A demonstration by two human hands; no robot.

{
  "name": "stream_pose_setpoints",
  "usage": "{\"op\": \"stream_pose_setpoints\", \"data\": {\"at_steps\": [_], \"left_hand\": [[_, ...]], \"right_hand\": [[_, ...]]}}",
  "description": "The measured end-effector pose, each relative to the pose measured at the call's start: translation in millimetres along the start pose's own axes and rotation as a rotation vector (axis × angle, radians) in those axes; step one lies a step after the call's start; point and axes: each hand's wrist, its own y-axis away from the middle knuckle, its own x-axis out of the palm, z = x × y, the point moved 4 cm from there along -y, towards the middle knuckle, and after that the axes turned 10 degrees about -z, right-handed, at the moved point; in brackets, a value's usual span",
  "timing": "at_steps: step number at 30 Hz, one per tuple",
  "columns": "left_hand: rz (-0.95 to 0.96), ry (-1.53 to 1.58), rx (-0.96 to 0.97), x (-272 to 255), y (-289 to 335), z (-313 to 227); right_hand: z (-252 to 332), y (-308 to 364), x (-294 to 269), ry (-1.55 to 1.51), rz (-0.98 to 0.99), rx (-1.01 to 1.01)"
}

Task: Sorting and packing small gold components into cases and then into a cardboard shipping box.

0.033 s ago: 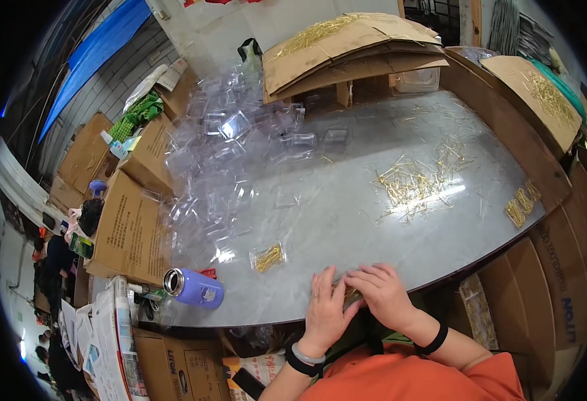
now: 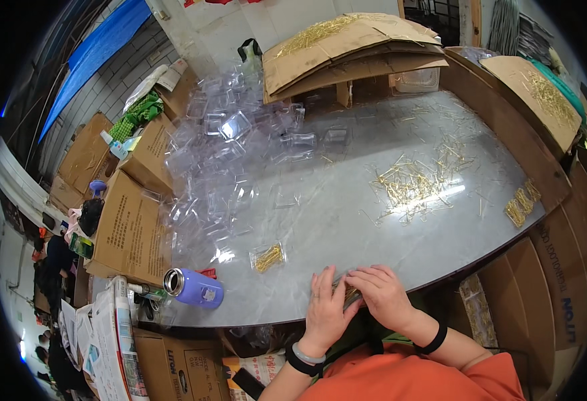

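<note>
At the table's near edge, my left hand (image 2: pixel 323 304) and my right hand (image 2: pixel 382 294) come together, fingers bent and thumbs almost meeting. Between them they hold a small bundle of gold wire pieces (image 2: pixel 351 293); my fingers hide most of it, and I cannot tell whether a clear box surrounds it. To the left of my hands sits a small clear plastic box (image 2: pixel 252 258) with gold wire pieces (image 2: pixel 269 256) in it. Loose gold wire pieces (image 2: pixel 410 187) lie in a heap farther off to the right.
Many clear plastic boxes (image 2: pixel 230 154) pile up on the grey table's (image 2: pixel 333 207) left. A purple bottle (image 2: pixel 200 289) stands near the front left edge. More gold bundles (image 2: pixel 522 204) lie at the right edge. Stacked cardboard (image 2: pixel 367 50) stands at the back, cartons (image 2: pixel 133 230) at left.
My fingers have shifted very slightly, and a little more of the gold bundle shows between my hands. Everything else stays in place.
</note>
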Motion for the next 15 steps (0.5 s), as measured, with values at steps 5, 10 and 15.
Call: {"op": "stream_pose_setpoints", "data": {"at_steps": [5, 10, 15], "left_hand": [[-0.009, 0.036, 0.0, 0, 2, 4], [-0.084, 0.227, -0.065, -4, 6, 12], [-0.025, 0.193, -0.056, -2, 5, 12]], "right_hand": [[10, 0, 3, 0.129, 0.143, -0.074], [11, 5, 3, 0.247, 0.347, -0.108], [10, 0, 1, 0.198, 0.432, -0.079]]}}
